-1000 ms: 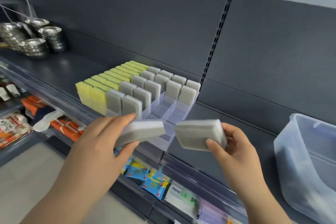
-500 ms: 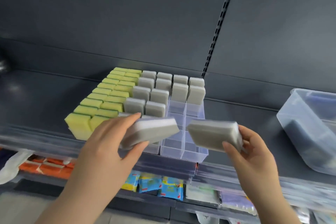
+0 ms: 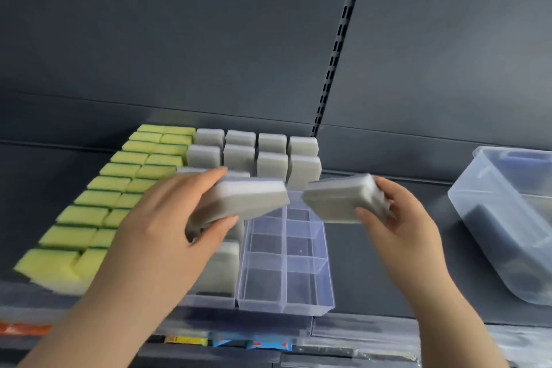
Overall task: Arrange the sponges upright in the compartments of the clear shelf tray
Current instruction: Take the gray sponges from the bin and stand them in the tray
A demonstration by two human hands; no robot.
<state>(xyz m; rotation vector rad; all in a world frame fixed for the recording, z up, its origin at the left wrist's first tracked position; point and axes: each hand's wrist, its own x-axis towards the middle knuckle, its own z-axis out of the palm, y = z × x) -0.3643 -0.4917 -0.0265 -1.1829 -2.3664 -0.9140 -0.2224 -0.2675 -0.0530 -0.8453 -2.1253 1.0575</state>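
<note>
Left hand (image 3: 155, 236) grips one grey sponge (image 3: 248, 200), right hand (image 3: 400, 224) a second sponge (image 3: 337, 200), above the clear tray (image 3: 286, 306) and its empty compartments, seemingly for upright slotting.

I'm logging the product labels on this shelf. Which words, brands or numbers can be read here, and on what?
No text here can be read.
Blue, yellow and orange packets on the lower shelf: any print is too blurred to read.
Grey rectangular sponges, yellow sponges, clear plastic compartment tray, translucent plastic bin: no marking shows.
</note>
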